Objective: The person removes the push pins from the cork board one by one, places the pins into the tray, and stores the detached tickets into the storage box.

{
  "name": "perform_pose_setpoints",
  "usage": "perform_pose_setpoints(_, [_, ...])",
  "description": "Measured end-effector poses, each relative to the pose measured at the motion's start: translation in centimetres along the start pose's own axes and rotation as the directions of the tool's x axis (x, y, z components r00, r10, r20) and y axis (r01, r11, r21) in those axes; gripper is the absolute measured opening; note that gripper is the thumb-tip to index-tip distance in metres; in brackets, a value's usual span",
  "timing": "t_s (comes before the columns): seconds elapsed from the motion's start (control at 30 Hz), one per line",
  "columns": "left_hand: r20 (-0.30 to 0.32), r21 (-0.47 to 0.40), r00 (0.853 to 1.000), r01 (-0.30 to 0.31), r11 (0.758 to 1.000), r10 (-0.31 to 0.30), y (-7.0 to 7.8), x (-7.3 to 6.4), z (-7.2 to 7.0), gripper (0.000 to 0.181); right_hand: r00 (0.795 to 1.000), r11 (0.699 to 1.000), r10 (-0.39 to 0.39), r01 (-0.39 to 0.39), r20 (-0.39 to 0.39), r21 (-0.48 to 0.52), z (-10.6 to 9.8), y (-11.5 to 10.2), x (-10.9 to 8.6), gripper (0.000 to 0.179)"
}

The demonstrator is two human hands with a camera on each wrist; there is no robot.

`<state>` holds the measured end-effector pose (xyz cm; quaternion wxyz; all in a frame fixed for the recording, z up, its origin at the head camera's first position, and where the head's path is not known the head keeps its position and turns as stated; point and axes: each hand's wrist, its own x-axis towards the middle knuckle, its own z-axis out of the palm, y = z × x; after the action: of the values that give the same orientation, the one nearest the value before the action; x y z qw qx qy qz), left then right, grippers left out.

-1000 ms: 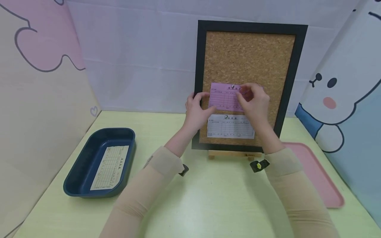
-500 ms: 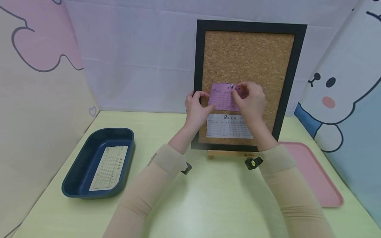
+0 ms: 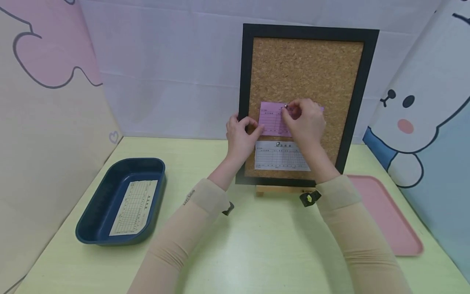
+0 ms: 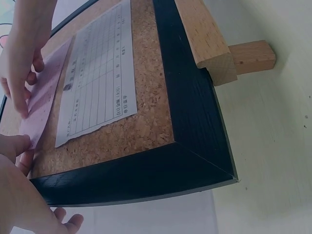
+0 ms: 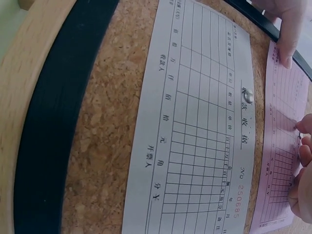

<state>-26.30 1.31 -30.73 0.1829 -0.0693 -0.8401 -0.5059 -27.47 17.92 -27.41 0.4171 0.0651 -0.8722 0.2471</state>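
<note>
A pink receipt slip (image 3: 270,119) lies against the corkboard (image 3: 304,67), above a white receipt slip (image 3: 280,157) with a pin (image 5: 247,96) through its top. My right hand (image 3: 307,120) pinches a small silver push pin (image 3: 285,106) at the pink slip's top edge and covers the slip's right part. At the slip's left edge, my left hand (image 3: 240,136) holds the paper between thumb and index finger, its other fingers beside the black frame (image 3: 245,81). The left wrist view shows that thumb (image 4: 19,144) at the pink slip's end.
A dark blue tray (image 3: 85,218) holding another pale receipt slip (image 3: 134,208) stands at the left of the table. Behind my right forearm lies a pink tray (image 3: 391,212). The framed board leans upright on a wooden stand (image 3: 279,190).
My right hand has shifted slightly left along the pink slip, its fingertips coming onto the silver pin. My left thumb and index finger have drawn closer together at the slip's left edge.
</note>
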Motion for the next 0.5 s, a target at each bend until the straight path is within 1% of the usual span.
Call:
perform_pose_setpoints(0.17, [-0.009,0.018,1.000,-0.013,1.000,0.014,-0.17,-0.03,0.04,0.024,1.000,1.000,0.017,-0.017,0.005,-0.005,0.17,-0.19,0.16,0.028])
perform_pose_setpoints(0.3, [-0.012,0.010,1.000,-0.024,1.000,0.024,-0.21,-0.05,0.09,0.024,0.999,0.999,0.036,-0.036,0.010,-0.010,0.22,-0.31,0.32,0.029])
perform_pose_setpoints(0.5, [-0.014,0.006,1.000,-0.028,1.000,0.028,-0.27,0.02,0.17,0.024,1.000,0.999,0.029,-0.029,0.008,-0.033,0.33,-0.46,0.50,0.027])
